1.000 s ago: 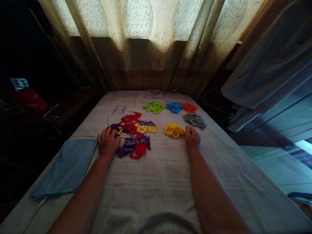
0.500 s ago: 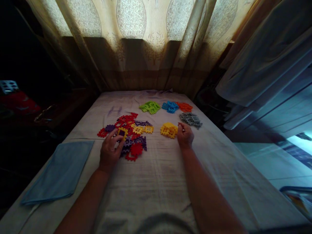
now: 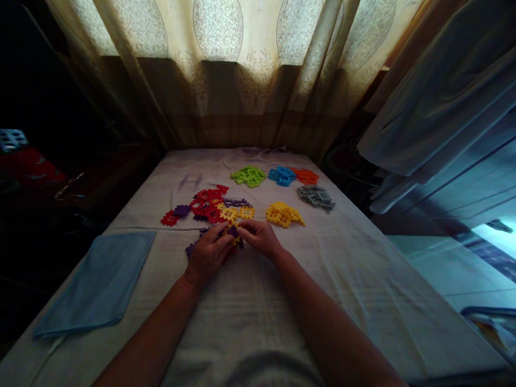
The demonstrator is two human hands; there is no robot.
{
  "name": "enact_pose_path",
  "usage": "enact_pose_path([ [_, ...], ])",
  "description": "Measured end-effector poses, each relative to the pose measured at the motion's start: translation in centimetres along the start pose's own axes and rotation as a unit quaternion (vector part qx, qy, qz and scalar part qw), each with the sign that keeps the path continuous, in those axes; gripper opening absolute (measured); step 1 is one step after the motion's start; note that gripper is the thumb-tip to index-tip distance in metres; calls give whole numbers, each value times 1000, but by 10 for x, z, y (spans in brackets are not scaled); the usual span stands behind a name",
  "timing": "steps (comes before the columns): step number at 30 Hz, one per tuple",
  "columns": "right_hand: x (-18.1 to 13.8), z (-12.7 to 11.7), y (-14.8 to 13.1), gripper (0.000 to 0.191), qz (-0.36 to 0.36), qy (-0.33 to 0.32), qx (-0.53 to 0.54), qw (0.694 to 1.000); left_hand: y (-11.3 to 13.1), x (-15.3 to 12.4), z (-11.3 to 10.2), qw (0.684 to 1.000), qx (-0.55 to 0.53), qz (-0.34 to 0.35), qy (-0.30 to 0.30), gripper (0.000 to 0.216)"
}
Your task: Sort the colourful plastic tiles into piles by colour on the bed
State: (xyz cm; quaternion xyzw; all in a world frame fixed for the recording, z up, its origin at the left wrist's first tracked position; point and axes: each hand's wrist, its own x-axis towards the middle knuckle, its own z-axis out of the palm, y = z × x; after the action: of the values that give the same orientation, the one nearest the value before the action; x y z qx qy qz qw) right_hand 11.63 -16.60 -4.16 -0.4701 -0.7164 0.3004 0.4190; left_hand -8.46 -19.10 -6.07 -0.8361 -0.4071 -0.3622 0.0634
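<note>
Since half a second ago, brought the right hand (image 3: 260, 236) in from beside the yellow pile (image 3: 283, 214) to meet the left hand (image 3: 207, 255) near the middle of the bed (image 3: 282, 301). Shifted the left hand slightly rightward too.

Holds a small yellow piece (image 3: 233, 234) between the two hands, just in front of the mixed pile (image 3: 209, 203) of red, purple and yellow pieces. Has the left grip clamped on that piece, fingers curled over it. Presses right fingertips against the same piece. Cannot tell whether that grip is clamped or only touching: too dim.

Hides most of the piece under fingers; shows only a yellow edge and a dark purple bit. Covers the near part of the mixed pile with the left hand, with purple bits peeking out at its left side.

Farther back, well apart from both hands: green pile (image 3: 249, 176), blue pile (image 3: 282, 176) and orange pile (image 3: 305, 176) in a row, and grey pile (image 3: 315, 196) just right of the yellow pile.

On the bed left of the arms: folded blue cloth (image 3: 94, 285). Behind the bed: curtain (image 3: 226, 80), lit from behind.

Lost in the dark at far left: something red (image 3: 28, 166), shape not readable. Cut off at the bottom edge: both forearms.
</note>
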Motion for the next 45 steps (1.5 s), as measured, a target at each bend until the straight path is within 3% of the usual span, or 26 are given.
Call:
enact_pose_path([
  [4,3,4,5,24,18,23,24,999,2,2,-1,1000,5,-9,-3,25],
  [7,8,-5,16,29,46,80,56,994,-1,3,-5,999,8,-30,-4,35],
  [14,5,-71,63,43,132,315,-2,940,-24,-2,-21,994,57,-97,11,39],
  [16,0,-86,73,46,154,354,-45,922,-32,-5,-24,990,67,-126,8,38],
  [20,-7,-97,81,46,177,379,-105,903,-42,-8,-27,982,69,-177,6,36],
  [26,-7,-97,89,46,192,402,-185,876,-54,-13,-26,979,51,-198,19,32],
  [32,-6,-99,99,44,193,432,-178,863,-50,-7,-25,978,63,-198,24,31],
  [36,-6,-98,100,44,202,430,-168,864,-40,18,-14,980,90,-171,-39,35],
  [42,-6,-100,104,44,222,414,-151,870,-37,54,4,948,131,-183,-226,46],
  [45,-5,-100,108,43,214,426,-148,866,-46,56,-5,935,161,-196,-248,41],
])
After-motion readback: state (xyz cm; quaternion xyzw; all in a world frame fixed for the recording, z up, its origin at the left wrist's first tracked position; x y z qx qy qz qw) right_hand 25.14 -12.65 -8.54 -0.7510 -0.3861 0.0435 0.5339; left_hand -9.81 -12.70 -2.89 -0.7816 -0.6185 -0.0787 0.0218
